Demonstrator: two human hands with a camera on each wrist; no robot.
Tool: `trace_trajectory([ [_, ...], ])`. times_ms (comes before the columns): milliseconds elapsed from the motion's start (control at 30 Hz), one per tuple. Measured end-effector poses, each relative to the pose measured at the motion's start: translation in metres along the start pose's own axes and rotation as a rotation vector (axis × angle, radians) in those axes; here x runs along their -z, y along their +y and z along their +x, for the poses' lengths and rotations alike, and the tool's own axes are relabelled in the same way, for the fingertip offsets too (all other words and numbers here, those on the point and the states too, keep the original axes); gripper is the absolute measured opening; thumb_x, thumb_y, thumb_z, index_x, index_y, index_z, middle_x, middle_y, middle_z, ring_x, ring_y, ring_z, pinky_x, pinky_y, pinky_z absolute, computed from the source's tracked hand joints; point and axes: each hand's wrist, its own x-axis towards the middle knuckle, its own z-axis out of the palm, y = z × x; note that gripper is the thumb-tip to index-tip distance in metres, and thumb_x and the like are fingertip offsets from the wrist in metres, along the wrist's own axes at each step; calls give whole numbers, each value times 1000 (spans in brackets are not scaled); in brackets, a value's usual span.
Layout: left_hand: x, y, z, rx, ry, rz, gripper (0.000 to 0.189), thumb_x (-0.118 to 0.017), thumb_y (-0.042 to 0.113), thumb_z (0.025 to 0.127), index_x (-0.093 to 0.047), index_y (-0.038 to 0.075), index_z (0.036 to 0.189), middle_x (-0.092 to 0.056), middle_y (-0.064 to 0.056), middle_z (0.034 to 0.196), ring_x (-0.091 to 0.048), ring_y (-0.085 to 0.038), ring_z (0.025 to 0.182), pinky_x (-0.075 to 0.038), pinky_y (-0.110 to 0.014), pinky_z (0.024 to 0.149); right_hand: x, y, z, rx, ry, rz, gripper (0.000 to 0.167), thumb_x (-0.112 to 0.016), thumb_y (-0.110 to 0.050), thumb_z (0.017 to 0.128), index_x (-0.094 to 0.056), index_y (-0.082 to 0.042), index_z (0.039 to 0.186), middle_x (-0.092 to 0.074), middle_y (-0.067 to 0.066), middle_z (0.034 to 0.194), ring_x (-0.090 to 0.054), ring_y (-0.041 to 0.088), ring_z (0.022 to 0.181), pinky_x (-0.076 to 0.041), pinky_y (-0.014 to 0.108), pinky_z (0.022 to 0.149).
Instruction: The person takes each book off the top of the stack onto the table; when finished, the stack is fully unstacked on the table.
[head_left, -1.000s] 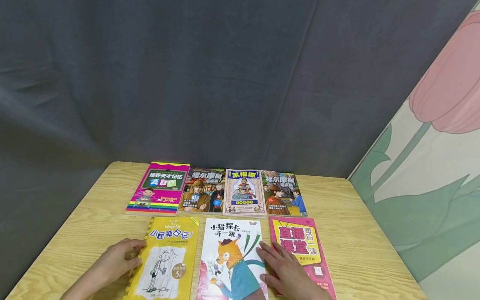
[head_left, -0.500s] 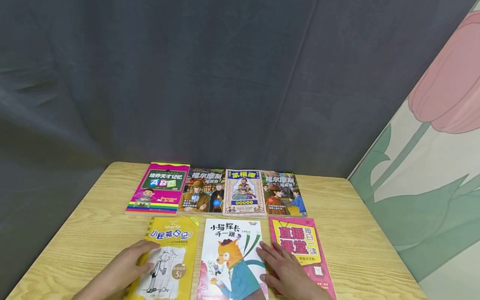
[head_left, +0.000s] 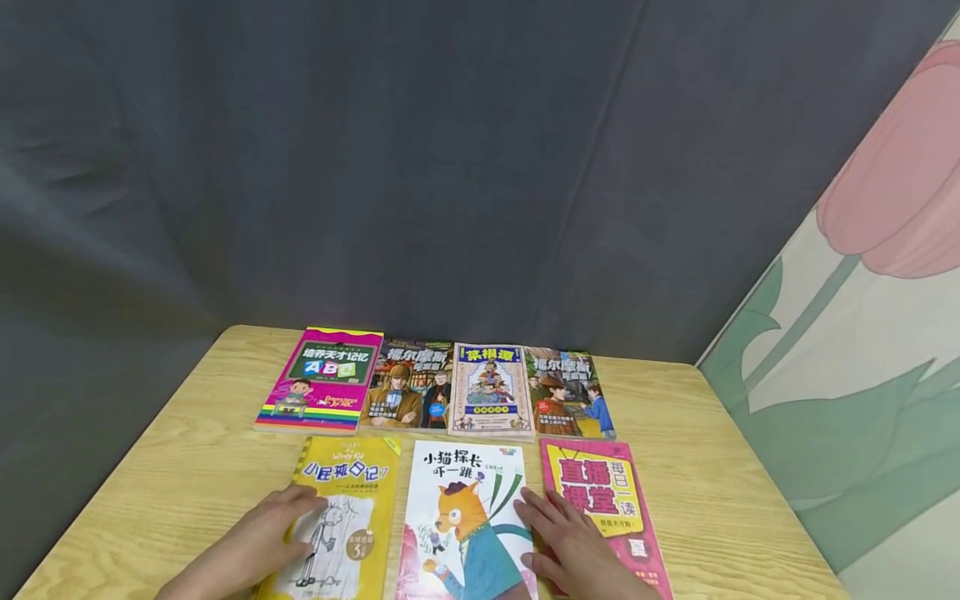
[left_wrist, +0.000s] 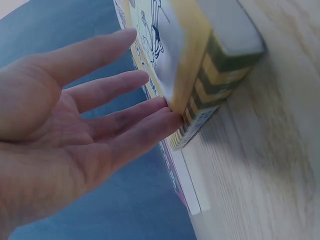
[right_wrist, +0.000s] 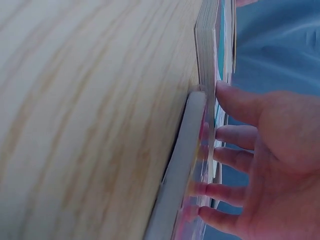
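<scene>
My left hand (head_left: pixel 255 537) reaches over the left side of a yellow comic diary book (head_left: pixel 360 500). In the left wrist view its fingers are extended, and the lower ones meet the book's striped spine (left_wrist: pixel 202 95). My right hand (head_left: pixel 573 546) lies with fingers spread at the right edge of a white picture book with an orange cat (head_left: pixel 427 533). Its thumb is near that edge, and its other fingertips reach the pink book (head_left: pixel 645 542). In the right wrist view the right-hand fingers (right_wrist: pixel 230 192) touch the pink book's glossy cover. Neither hand grips anything.
Behind stands a row of books: a magenta ABC book (head_left: pixel 322 379), a detective book (head_left: pixel 408 383), a cream book (head_left: pixel 491 392) and another detective book (head_left: pixel 570 392). All lie flat on the wooden table (head_left: pixel 697 467), before a dark curtain (head_left: pixel 420 167).
My left hand has moved rightward, from the yellow book's left edge to over its cover. The right hand keeps its place. The head view has shifted slightly.
</scene>
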Motion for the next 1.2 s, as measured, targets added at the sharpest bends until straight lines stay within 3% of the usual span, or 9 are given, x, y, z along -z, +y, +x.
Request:
trace_trajectory([
  [1200,2,2,-1,5,-7,3,48,-79,20,76,-66,9,120,-54,-17,130,-46,-43,123,-39,-60,100,2,3,4,-10,-14,22,62,-53,-52,93,-38,-28,149,-32,-1,155,-25,40,140,-25,70,103],
])
